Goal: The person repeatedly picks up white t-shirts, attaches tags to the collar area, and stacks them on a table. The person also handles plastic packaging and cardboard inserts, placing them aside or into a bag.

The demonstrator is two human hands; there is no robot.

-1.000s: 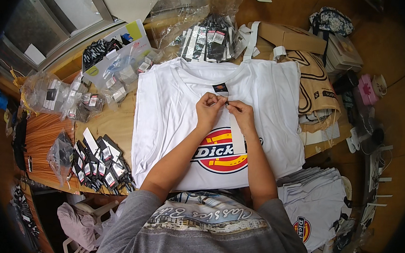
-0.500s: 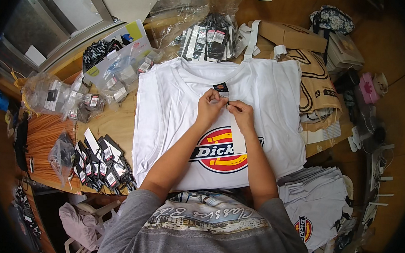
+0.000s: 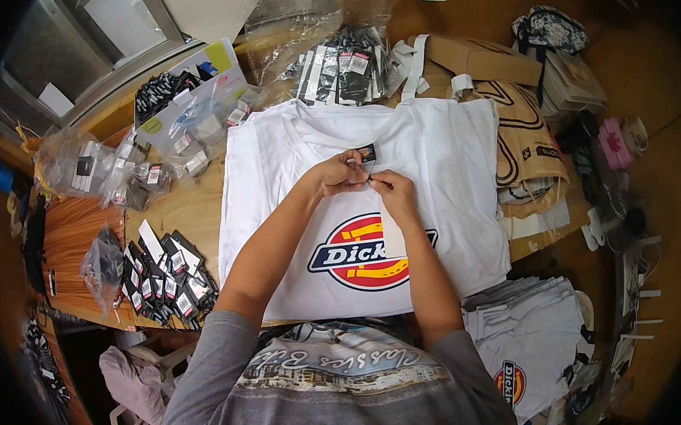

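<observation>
A white T-shirt with a red, yellow and dark blue printed emblem lies flat before me. Inside its collar is a small black neck label. My left hand is closed beside the label, its fingers curled; what they hold is too small to make out. Just below the label, my right hand pinches the dark string end of a hang tag. The pale card of the hang tag hangs under that hand, over the emblem, partly hidden by the wrist.
Black and white hang tags lie heaped at left; another bunch sits beyond the collar. Plastic bags of small packs and a box of tags stand far left. Folded shirts are stacked at right, near a brown paper bag.
My left hand has shifted left and slightly down, and its fingers have loosened around the label area. The right hand has moved a little left with the hang tag.
</observation>
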